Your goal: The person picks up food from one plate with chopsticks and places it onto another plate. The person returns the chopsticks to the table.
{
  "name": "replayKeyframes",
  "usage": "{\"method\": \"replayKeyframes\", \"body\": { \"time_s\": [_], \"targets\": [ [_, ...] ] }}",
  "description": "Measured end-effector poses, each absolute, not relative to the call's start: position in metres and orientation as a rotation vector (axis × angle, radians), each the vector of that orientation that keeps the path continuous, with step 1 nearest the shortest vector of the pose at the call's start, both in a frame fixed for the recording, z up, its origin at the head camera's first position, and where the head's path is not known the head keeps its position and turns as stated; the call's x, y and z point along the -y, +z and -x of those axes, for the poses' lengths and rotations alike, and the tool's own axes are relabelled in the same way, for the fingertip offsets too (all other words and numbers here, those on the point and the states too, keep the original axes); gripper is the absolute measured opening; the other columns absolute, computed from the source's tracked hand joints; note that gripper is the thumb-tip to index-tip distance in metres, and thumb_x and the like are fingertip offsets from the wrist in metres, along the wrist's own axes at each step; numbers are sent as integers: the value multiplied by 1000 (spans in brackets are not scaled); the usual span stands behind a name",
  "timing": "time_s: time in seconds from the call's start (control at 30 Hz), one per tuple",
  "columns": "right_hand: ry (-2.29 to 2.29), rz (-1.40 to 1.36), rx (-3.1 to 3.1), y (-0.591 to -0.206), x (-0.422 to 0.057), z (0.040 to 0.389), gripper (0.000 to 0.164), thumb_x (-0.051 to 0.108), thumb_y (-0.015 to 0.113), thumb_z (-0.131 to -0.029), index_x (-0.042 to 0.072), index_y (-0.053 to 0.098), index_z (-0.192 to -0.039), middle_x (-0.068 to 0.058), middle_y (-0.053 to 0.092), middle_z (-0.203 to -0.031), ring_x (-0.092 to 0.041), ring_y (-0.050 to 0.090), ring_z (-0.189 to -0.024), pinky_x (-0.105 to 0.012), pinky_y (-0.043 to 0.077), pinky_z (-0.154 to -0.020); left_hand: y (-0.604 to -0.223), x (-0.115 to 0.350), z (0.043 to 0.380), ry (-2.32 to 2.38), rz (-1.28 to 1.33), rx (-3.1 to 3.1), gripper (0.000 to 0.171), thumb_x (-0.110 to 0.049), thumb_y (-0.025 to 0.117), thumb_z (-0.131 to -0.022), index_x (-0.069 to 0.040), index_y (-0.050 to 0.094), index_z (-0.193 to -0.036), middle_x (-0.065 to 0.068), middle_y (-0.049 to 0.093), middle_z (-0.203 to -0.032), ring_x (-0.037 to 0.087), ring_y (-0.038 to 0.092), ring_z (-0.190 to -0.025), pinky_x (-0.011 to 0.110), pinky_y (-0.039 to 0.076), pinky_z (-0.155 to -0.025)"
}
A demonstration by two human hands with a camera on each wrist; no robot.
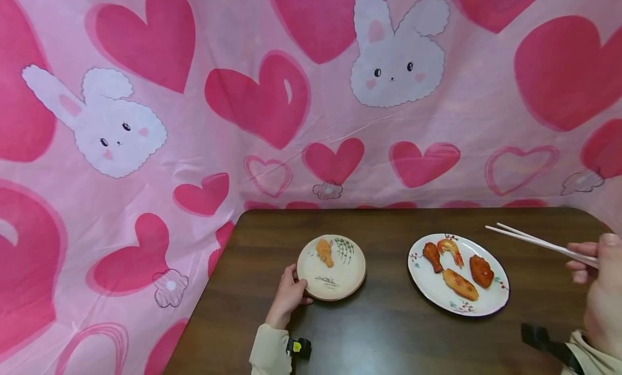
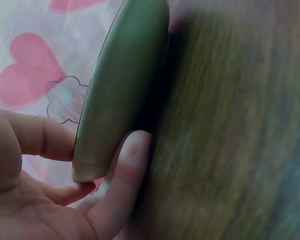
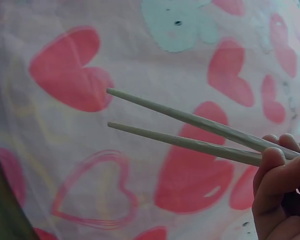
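Note:
My left hand [image 1: 288, 295] grips the near left rim of a small cream round plate [image 1: 345, 280]. In the left wrist view, the plate's side [image 2: 120, 85] sits between thumb and fingers and looks raised off the table. One golden fried piece [image 1: 324, 252] lies on it. My right hand [image 1: 604, 288] holds white chopsticks [image 1: 539, 242] in the air at the right; their tips stand slightly apart with nothing between them in the right wrist view. Left of them, a larger white oval plate [image 1: 432, 288] bears a drumstick [image 1: 432, 256], a shrimp [image 1: 452, 251], a reddish-brown piece [image 1: 481, 271] and a long golden piece [image 1: 460, 285].
Both plates are over a dark brown wooden table [image 1: 369, 332]. A pink cloth [image 1: 218, 121] with hearts and rabbits hangs behind and to the left of it. Dark straps with small devices [image 1: 303, 348] are worn on the wrists.

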State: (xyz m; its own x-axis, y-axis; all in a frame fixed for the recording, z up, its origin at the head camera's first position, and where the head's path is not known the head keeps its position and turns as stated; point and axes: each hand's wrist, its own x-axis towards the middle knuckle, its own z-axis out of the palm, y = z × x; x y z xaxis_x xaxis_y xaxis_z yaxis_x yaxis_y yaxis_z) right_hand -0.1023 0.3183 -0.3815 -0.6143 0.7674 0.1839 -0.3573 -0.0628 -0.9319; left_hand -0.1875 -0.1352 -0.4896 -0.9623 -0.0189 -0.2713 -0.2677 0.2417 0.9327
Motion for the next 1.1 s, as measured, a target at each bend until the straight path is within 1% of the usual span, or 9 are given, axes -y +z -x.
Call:
{"method": "replayKeyframes", "body": {
  "time_s": [0.1, 0.17, 0.27, 0.4, 0.57, 0.63, 0.7, 0.87, 1.1],
  "targets": [
    [1811, 464, 1313, -363, -292, 103, 21, 20, 51, -89, 7, 62, -76, 6, 64, -63, -4, 47, -45, -10, 32, -39, -491, 136, 189, 1798, 256, -2293, 58, -5, 44, -83, 0, 21, -136, 22, 25, -129, 19, 56, -68, 32, 55, -54],
    [1836, 433, 1237, -368, -290, 109, 19, 18, 59, -85, 1, 62, -77, 2, 67, -65, -6, 49, -43, -11, 34, -38, -490, 136, 190, 1795, 258, -2288, 58, -6, 44, -83, -1, 21, -136, 21, 25, -131, 18, 56, -69, 32, 55, -54],
    [1852, 434, 1174, -380, -292, 120, 23, 17, 67, -78, -6, 66, -74, -3, 67, -64, -10, 51, -39, -13, 37, -35, -490, 136, 191, 1788, 248, -2290, 58, -5, 43, -83, -1, 20, -136, 21, 25, -131, 18, 56, -70, 32, 55, -54],
    [1862, 559, 1256, -397, -292, 133, 24, 21, 70, -74, -3, 69, -74, -1, 67, -61, -10, 53, -38, -14, 41, -34, -490, 137, 191, 1791, 260, -2275, 58, -6, 43, -84, -2, 19, -137, 21, 28, -132, 19, 56, -73, 32, 55, -56],
    [1774, 787, 1586, -413, -290, 142, 23, 33, 65, -78, 12, 69, -70, 10, 64, -57, -5, 54, -39, -13, 43, -37, -490, 138, 190, 1797, 268, -2264, 58, -6, 43, -84, -2, 19, -137, 21, 30, -132, 19, 57, -75, 32, 55, -56],
    [1689, 830, 1724, -419, -290, 144, 25, 36, 61, -81, 15, 69, -69, 13, 62, -54, -3, 54, -40, -13, 43, -38, -491, 138, 190, 1795, 268, -2265, 58, -6, 44, -85, -2, 19, -137, 21, 31, -132, 19, 57, -75, 32, 55, -56],
    [1628, 870, 1837, -424, -290, 146, 27, 40, 58, -82, 18, 69, -70, 15, 59, -51, -3, 53, -41, -17, 43, -36, -490, 138, 190, 1793, 268, -2266, 59, -6, 44, -84, -2, 19, -137, 21, 31, -131, 19, 57, -75, 32, 55, -56],
    [1607, 922, 1930, -432, -288, 148, 31, 45, 55, -82, 20, 68, -72, 11, 56, -49, -8, 49, -41, -26, 40, -30, -491, 138, 190, 1793, 269, -2270, 59, -6, 44, -84, -2, 19, -137, 20, 31, -131, 18, 57, -74, 32, 55, -56],
    [1583, 923, 1921, -438, -282, 151, 30, 44, 54, -84, 20, 68, -71, 14, 58, -52, -4, 51, -48, -18, 38, -41, -492, 138, 190, 1793, 266, -2271, 59, -6, 44, -84, -2, 19, -137, 21, 29, -130, 19, 57, -75, 32, 55, -55]
  ]
}}
